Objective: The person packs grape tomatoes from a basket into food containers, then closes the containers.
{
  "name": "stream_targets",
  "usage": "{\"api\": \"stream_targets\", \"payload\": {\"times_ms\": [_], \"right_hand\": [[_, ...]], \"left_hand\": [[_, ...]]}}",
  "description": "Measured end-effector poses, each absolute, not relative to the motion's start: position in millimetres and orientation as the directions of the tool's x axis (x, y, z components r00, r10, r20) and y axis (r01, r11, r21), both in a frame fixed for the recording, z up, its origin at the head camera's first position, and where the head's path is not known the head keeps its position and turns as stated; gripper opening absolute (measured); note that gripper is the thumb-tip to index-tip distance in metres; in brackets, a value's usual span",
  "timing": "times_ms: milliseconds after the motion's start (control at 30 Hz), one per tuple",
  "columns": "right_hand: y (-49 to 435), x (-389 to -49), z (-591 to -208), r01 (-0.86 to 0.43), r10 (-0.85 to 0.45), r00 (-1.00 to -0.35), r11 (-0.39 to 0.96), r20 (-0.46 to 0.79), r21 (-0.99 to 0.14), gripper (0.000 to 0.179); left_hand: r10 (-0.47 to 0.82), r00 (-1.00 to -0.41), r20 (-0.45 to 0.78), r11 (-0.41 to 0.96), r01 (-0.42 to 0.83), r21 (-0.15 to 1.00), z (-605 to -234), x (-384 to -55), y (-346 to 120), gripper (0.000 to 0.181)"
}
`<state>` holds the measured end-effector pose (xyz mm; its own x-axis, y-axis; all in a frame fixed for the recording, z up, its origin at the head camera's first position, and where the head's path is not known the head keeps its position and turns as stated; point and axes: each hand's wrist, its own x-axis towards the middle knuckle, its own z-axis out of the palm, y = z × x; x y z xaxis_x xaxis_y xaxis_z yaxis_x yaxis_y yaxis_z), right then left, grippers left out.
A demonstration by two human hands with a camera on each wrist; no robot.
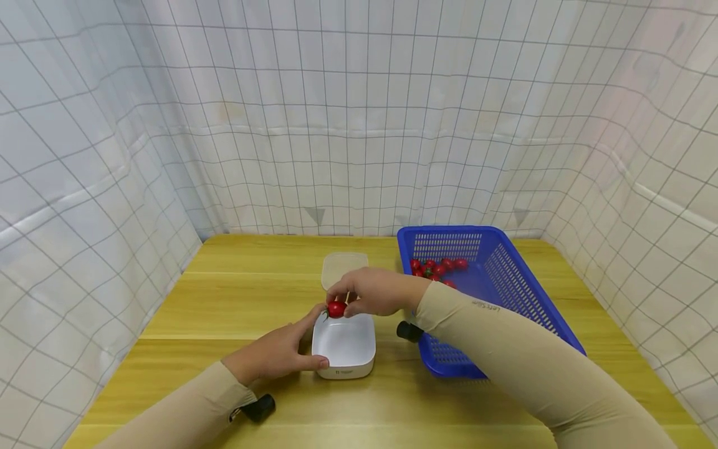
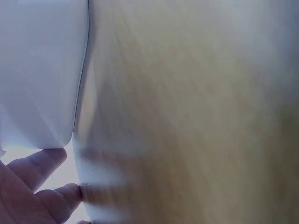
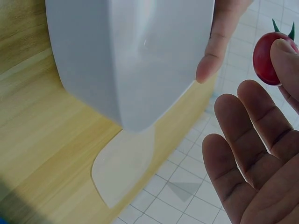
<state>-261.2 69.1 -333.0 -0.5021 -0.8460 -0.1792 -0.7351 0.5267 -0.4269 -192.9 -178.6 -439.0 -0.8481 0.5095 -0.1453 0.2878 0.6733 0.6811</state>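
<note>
A white square container [image 1: 359, 371] with an uncovered top stands on the wooden table. My left hand [image 1: 275, 350] grips its left side, thumb at the near corner and the other fingers along the far side. Over the container's far rim, my right hand [image 1: 384, 290] pinches a red cherry tomato [image 1: 336, 309] between thumb and fingers. Green leaves stick out from the tomato's end, shown clearly in the right wrist view, where the other fingers [image 3: 233, 126] spread away from it. White container wall [image 2: 37, 70] fills the upper left of the left wrist view.
To the right stands a blue plastic basket [image 1: 521, 284], with several red cherry tomatoes [image 1: 447, 264] at its far left; the right forearm crosses over it. A pale flat lid [image 1: 343, 267] lies behind the container. White gridded curtains [image 1: 359, 125] enclose the table.
</note>
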Motion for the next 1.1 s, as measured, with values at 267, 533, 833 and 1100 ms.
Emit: {"api": "stream_targets", "payload": {"times_ms": [267,533,833,1100], "right_hand": [[68.4,-261.5,-336.1,-0.735,-0.846,-0.502,0.528,-0.182,-0.426,0.03],[67.6,-261.2,-335.9,-0.731,-0.844,-0.504,0.53,-0.183,-0.43,0.03],[66.5,-259.6,-336.2,-0.724,-0.839,-0.511,0.537,-0.185,-0.434,0.033],[66.2,-260.5,-336.1,-0.707,-0.828,-0.525,0.552,-0.194,-0.442,0.036]], "left_hand": [[0.513,-0.848,-0.132,0.67,0.3,0.679,-441.2,-193.2,-178.9,0.112],[0.509,-0.851,-0.132,0.678,0.301,0.671,-439.7,-192.2,-178.4,0.112],[0.521,-0.845,-0.122,0.658,0.306,0.689,-440.6,-191.0,-178.7,0.111],[0.527,-0.842,-0.117,0.651,0.311,0.692,-444.0,-191.1,-178.9,0.111]]}}
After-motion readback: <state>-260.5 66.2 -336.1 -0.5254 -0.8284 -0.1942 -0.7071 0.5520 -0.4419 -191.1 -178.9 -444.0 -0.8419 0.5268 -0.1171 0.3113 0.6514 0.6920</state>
